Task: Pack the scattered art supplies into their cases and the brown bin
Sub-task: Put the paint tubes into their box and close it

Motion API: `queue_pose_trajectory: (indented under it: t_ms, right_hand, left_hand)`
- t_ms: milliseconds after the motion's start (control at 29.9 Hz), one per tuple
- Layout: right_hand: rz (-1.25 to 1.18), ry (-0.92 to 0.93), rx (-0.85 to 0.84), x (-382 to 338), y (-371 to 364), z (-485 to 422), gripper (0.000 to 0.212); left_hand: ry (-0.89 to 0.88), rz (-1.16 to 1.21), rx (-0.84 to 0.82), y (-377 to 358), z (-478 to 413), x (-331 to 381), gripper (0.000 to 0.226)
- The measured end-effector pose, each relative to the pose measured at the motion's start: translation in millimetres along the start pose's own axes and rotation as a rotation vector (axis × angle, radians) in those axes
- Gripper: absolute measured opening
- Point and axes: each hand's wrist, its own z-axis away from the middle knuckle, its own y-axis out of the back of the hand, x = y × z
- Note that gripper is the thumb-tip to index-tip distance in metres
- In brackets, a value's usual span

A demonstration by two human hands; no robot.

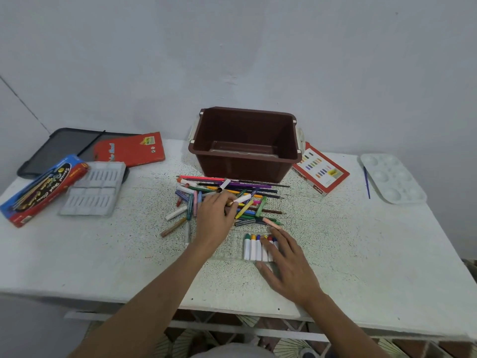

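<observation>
A pile of markers, pencils and crayons (247, 192) lies on the table in front of the brown bin (245, 161), which stands open. My left hand (214, 218) is over the pile and pinches a white-bodied marker (241, 198) at its fingertips. My right hand (286, 264) lies flat with straight fingers on a clear plastic tray (232, 248). That tray holds a row of white markers with coloured caps (258, 246), and my right fingers partly cover the row's right end.
At the left lie a blue-red pencil box (41, 189), a grey moulded tray (94, 188), a red booklet (131, 149) and a dark mesh case (62, 148). An oil-pastel box (321, 171) sits right of the bin. A white palette (392, 177) and a blue brush (366, 182) lie far right.
</observation>
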Motion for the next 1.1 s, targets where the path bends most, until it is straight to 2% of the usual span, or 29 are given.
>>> queue_pose_trajectory:
  t_ms: [167,301,401,635,969,1103]
  right_hand:
    - [0.0,-0.01,-0.004,-0.3,0.0,0.0,0.058]
    - [0.0,-0.012,-0.003,0.1,-0.6,0.5,0.058]
    - [0.006,-0.009,-0.005,-0.2,-1.4,0.5,0.059]
    - [0.015,-0.013,-0.019,0.4,-1.5,1.4,0.059]
    - [0.013,-0.01,-0.016,0.9,-3.8,2.8,0.06]
    - [0.017,-0.014,-0.018,0.9,-3.3,2.3,0.059]
  left_hand:
    - [0.12,0.335,-0.059,18.9,25.0,6.0,0.021]
    - [0.288,0.453,-0.191,29.2,37.1,4.8,0.022]
    - [0.315,0.505,-0.258,31.7,42.0,0.1,0.021]
    - [0.264,0.418,-0.43,25.0,43.8,-0.1,0.023]
    - [0.127,0.208,-0.449,12.7,44.3,-5.8,0.031]
    - [-0.012,0.098,-0.411,5.9,50.8,-10.4,0.031]
